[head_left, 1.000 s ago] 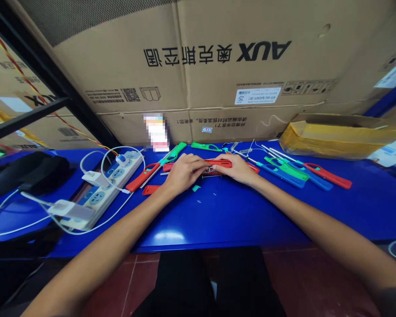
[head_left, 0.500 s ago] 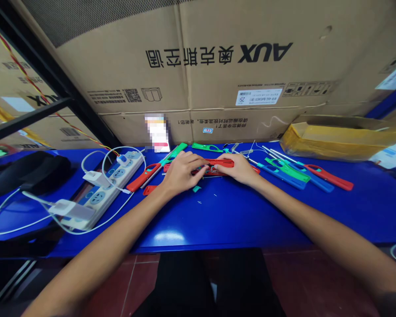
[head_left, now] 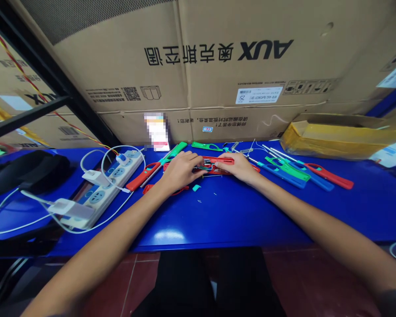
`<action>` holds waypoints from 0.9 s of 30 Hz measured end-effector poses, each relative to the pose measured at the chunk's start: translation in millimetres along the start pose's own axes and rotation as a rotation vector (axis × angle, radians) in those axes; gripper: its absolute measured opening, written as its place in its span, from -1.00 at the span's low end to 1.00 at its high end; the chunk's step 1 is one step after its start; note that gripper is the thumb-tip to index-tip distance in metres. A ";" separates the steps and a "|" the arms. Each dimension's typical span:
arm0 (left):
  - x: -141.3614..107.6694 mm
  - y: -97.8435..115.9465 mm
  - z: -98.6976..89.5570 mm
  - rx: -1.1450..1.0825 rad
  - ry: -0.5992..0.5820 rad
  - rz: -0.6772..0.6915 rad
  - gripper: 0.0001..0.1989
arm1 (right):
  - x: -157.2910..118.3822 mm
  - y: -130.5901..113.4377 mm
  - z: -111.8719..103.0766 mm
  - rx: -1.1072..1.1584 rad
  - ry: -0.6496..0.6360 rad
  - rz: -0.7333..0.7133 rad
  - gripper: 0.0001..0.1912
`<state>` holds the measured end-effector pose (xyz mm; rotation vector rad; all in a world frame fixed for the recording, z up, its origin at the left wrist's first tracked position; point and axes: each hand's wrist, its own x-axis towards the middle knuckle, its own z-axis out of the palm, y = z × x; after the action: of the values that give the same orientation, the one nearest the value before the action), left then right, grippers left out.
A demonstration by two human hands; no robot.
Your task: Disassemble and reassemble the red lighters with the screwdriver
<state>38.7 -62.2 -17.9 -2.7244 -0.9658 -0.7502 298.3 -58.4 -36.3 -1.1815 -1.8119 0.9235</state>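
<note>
An opened red lighter casing point(head_left: 218, 171) with small metal and green parts inside lies between my hands. My right hand point(head_left: 239, 168) pinches a red casing half point(head_left: 222, 160) at its right end, above the other red part. At the left end, my left hand point(head_left: 181, 171) is closed, thumb and fingertips at the small inner parts; what they pinch is too small to make out. A red piece point(head_left: 181, 190) shows beside my left wrist. Close by is a small green piece point(head_left: 196, 187).
Stick lighters in red point(head_left: 330, 176), blue point(head_left: 284, 174) and green point(head_left: 292, 171) lie to the right, a red-and-green one point(head_left: 145, 176) to the left. A phone point(head_left: 158, 132) leans on the carton point(head_left: 119, 53). A power strip point(head_left: 114, 185) with cables stands left, a yellow-taped box point(head_left: 333, 141) right.
My left fingers have shifted slightly at the casing, and more of the inner parts shows. More of the red piece beside my left wrist is visible. My right hand stays nearly still.
</note>
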 end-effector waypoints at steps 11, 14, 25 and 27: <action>0.2 7.3 4.8 0.116 0.035 0.032 -0.88 | -2.2 -4.8 0.1 0.029 -0.032 0.029 -0.70; 1.2 5.2 1.9 0.074 0.034 0.073 -0.87 | -2.3 -8.3 -3.1 -0.024 -0.003 -0.023 -0.72; 1.8 -3.5 1.2 -0.057 0.029 0.017 -0.82 | -1.5 -7.7 -9.7 -0.150 -0.016 -0.062 -0.70; 2.0 -4.5 1.1 -0.100 0.035 -0.007 -0.82 | -1.3 -7.5 -11.7 -0.186 -0.028 -0.090 -0.74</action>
<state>37.6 -57.3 -18.0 -2.7834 -0.9562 -0.8670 306.2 -60.0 -24.9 -1.1941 -1.9907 0.7366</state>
